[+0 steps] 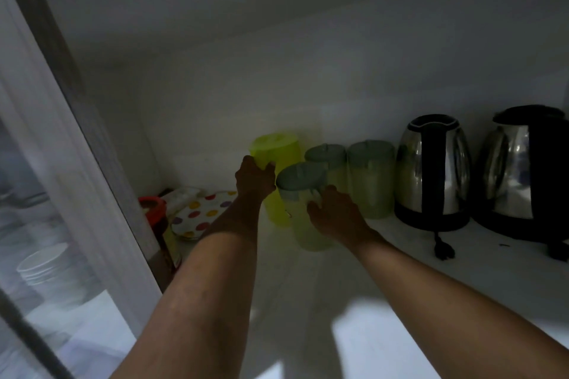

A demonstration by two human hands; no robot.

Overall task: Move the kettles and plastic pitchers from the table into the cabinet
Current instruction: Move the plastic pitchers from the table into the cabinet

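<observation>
Inside a dim white cabinet, my left hand (254, 180) grips a bright yellow-green pitcher (278, 152) that stands on the shelf. My right hand (334, 212) wraps the side of a pale green pitcher with a grey-green lid (300, 191) in front of it. Two more grey-lidded pitchers, one (328, 160) and the other (371, 175), stand behind, side by side. To their right are two steel kettles with black handles, the nearer (431, 172) and the farther (523, 175), both upright on the shelf.
The cabinet shelf (462, 271) stretches toward me. At the left back lie a polka-dot dish (200, 212) and a red-lidded jar (152, 208). A glass cabinet door (61, 224) stands at the left, with stacked white cups (46, 268) behind it. A black cord plug (443, 248) lies before the kettle.
</observation>
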